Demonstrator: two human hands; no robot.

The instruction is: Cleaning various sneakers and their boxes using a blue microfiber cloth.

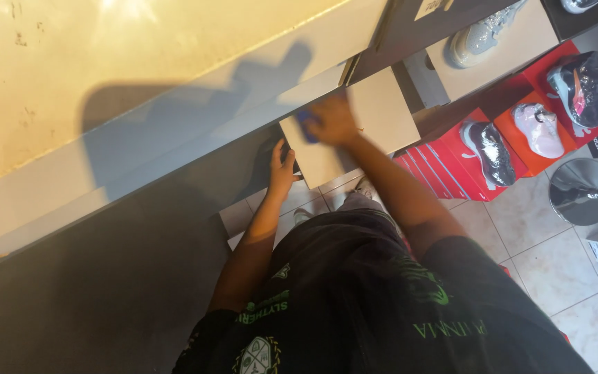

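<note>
A plain beige shoebox (375, 121) sits in front of me at the foot of a pale counter. My right hand (333, 121) rests on the box's top and is closed on a small blue object (306, 123), perhaps a cloth; the hand is blurred. My left hand (282, 166) grips the box's near left edge, steadying it. Both forearms reach forward from my dark shirt with green print.
A long pale counter (140, 83) with a dark front panel fills the left. To the right stand red and orange shoeboxes (451, 163) with wrapped sneakers (489, 152) on top. A chrome stool base (579, 190) and more boxes sit on the tiled floor.
</note>
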